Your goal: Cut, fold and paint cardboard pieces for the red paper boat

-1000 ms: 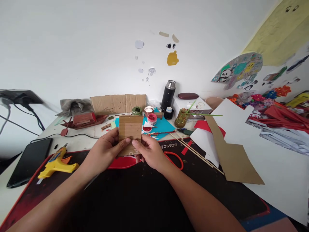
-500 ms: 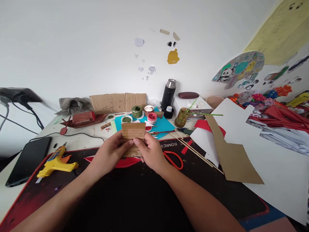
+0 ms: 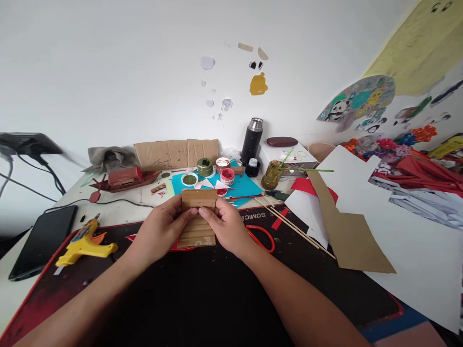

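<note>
The left hand [image 3: 157,231] and right hand [image 3: 227,229] each have a closed grip on a side of the creased cardboard piece [image 3: 197,232], thumb tips nearly meeting across its face. It is held over the dark mat [image 3: 318,274], well forward of the counter's [image 3: 108,217] back edge. A phone [image 3: 45,241] lies by the left edge.

Behind the cardboard piece [image 3: 198,230], we lose sight of fingers of the left hand [image 3: 161,229] and right hand [image 3: 227,226]. The cardboard piece and left hand cover most of the red shape [image 3: 184,249], so we cannot tell its outline. The right hand hides part of the red loop [image 3: 268,233]. We see the power strip [image 3: 32,143] cut off by the left edge.
</note>
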`<state>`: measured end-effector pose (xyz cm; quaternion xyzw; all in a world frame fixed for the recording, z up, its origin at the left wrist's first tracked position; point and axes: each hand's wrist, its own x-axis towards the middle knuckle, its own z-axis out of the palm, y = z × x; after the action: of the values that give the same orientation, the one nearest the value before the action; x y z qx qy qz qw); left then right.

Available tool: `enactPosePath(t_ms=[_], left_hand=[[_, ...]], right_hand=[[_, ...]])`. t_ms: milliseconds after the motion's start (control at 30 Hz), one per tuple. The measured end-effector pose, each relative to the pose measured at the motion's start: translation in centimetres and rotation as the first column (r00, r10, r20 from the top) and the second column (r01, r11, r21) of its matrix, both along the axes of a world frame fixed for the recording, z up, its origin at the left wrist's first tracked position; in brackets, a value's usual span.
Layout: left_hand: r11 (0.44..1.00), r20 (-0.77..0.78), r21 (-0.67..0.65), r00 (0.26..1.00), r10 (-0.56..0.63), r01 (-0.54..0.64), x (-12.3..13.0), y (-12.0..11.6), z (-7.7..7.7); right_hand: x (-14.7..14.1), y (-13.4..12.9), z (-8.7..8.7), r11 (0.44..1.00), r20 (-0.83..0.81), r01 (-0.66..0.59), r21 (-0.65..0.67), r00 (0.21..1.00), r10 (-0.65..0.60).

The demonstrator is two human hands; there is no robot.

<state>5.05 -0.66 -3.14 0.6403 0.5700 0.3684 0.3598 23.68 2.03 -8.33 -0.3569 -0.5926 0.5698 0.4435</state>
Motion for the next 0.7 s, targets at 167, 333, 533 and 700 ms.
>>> enactPosePath(t_ms=[167, 333, 533, 700], left_hand=[[0.999, 0.060, -0.049, 0.998, -0.005, 0.008, 0.2, 0.1, -0.2], [1.000, 0.030, -0.001, 1.000, -0.004, 0.004, 0.0, 0.1, 1.1], [0.997, -0.089, 0.065, 0.995, 0.035, -0.030, -0.3, -0.2, 0.9], [0.999, 0.026, 0.045, 1.000, 0.010, -0.011, 0.7, -0.5, 0.1]], right_hand=[[-0.1, -0.3, -0.2, 0.995, 0.107, 0.070, 0.065, 0.991, -0.077], [-0.1, -0.4, -0.1, 1.000, 0.118, 0.008, 0.024, 0.993, -0.010], [0.1, -0.3, 0.1, 0.998, 0.007, -0.047, 0.038, 0.999, 0.047], [0.3, -0.3, 0.2, 0.997, 0.121, 0.040, 0.059, 0.991, -0.047]])
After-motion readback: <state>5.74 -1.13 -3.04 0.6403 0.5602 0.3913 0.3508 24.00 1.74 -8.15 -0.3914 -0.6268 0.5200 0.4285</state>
